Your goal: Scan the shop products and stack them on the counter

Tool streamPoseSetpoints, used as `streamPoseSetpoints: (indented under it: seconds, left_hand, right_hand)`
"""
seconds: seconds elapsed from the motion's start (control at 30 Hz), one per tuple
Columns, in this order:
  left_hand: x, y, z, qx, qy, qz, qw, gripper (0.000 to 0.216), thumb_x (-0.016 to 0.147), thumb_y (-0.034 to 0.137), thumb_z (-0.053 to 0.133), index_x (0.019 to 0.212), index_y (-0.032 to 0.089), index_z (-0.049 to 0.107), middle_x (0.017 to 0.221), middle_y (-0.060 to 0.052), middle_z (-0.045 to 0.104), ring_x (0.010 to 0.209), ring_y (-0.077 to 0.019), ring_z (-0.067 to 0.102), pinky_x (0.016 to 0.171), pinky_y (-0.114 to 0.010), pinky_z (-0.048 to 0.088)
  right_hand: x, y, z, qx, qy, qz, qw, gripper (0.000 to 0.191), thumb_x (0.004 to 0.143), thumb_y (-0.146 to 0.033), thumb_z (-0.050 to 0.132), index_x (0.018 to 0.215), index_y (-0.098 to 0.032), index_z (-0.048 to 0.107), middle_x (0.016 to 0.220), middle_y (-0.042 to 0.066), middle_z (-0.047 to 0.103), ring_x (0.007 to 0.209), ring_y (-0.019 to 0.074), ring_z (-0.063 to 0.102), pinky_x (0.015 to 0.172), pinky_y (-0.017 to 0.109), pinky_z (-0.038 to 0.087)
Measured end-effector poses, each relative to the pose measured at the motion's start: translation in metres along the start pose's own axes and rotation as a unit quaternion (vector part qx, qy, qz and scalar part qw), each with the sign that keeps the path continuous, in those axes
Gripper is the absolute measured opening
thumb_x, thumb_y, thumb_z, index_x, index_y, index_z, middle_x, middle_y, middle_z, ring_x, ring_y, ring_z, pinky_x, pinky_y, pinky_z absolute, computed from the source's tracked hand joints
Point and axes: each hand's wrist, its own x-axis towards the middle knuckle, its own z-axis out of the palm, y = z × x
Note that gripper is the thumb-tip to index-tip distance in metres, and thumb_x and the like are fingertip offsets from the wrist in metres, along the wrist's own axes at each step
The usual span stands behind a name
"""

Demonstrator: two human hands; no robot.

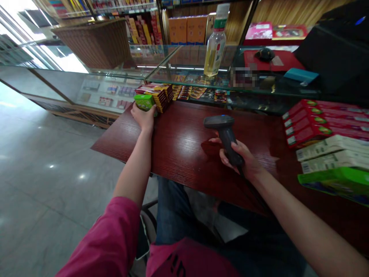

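Observation:
My right hand (239, 156) is wrapped round the handle of a black barcode scanner (227, 136), held above the dark red wooden tabletop (184, 154). The scanner's head points left, and its cable runs down along my forearm. At the far left of the tabletop, my left hand (144, 115) grips a small green box (144, 101). That box is right against a stack of dark red and yellow packs (161, 96). Fingers of my left hand are partly hidden behind the box.
Red boxes (307, 123), white boxes (331, 152) and a green pack (337, 181) are piled at the right. Behind the tabletop is a glass display counter (178, 65), bearing a bottle of yellowish liquid (215, 46), a wicker basket (98, 42) and a blue-green item (301, 75).

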Motion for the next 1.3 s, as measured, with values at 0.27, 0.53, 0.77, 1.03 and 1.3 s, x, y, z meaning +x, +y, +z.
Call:
streamPoseSetpoints:
  seconds: [0.27,0.53,0.77,1.03,1.3]
  left_hand:
    - [-0.08,0.046,0.019,-0.199,-0.147,0.079,0.966,0.089,0.08,0.078,0.084,0.143,0.023,0.054,0.143,-0.012,0.065,0.14,-0.0322,0.063,0.114,-0.045,0.055]
    - [-0.138,0.075,0.058,-0.266,-0.336,0.036,0.903,0.078,0.078,0.074,0.088,0.129,0.021,0.064,0.128,-0.014,0.076,0.125,-0.0326,0.074,0.11,-0.049,0.06]
    - [-0.133,0.069,0.059,-0.277,-0.342,-0.004,0.898,0.072,0.084,0.072,0.085,0.13,0.022,0.062,0.133,-0.015,0.074,0.132,-0.0331,0.071,0.112,-0.051,0.06]
    - [-0.132,0.066,0.064,-0.202,-0.338,0.075,0.916,0.091,0.077,0.055,0.097,0.143,0.023,0.045,0.147,-0.016,0.063,0.142,-0.0331,0.064,0.121,-0.045,0.052]
    - [-0.143,0.085,0.043,-0.088,-0.45,0.187,0.869,0.089,0.058,0.039,0.101,0.132,0.017,0.056,0.136,-0.016,0.071,0.132,-0.0381,0.069,0.118,-0.054,0.055]
  right_hand:
    - [-0.004,-0.005,0.004,-0.028,-0.069,0.008,0.997,0.043,0.085,-0.049,0.08,0.114,-0.018,0.072,0.059,-0.002,0.064,0.044,0.0132,0.05,0.041,0.025,0.034]
    - [-0.007,-0.001,0.0,-0.013,-0.016,-0.021,1.0,0.037,0.085,-0.045,0.081,0.111,-0.022,0.07,0.058,-0.006,0.06,0.043,0.0122,0.047,0.04,0.024,0.034]
    - [-0.007,-0.002,0.001,-0.016,-0.013,-0.021,1.0,0.034,0.083,-0.043,0.083,0.106,-0.021,0.069,0.065,-0.003,0.063,0.045,0.0111,0.047,0.038,0.024,0.034]
    - [-0.009,0.0,-0.002,-0.008,-0.005,-0.073,0.997,0.037,0.084,-0.041,0.084,0.11,-0.02,0.067,0.112,0.008,0.08,0.048,0.0069,0.054,0.037,0.023,0.039]
    - [-0.073,-0.006,-0.026,-0.01,0.063,-0.131,0.989,0.04,0.083,-0.04,0.085,0.113,-0.02,0.068,0.113,0.008,0.08,0.047,0.0076,0.057,0.036,0.022,0.039]
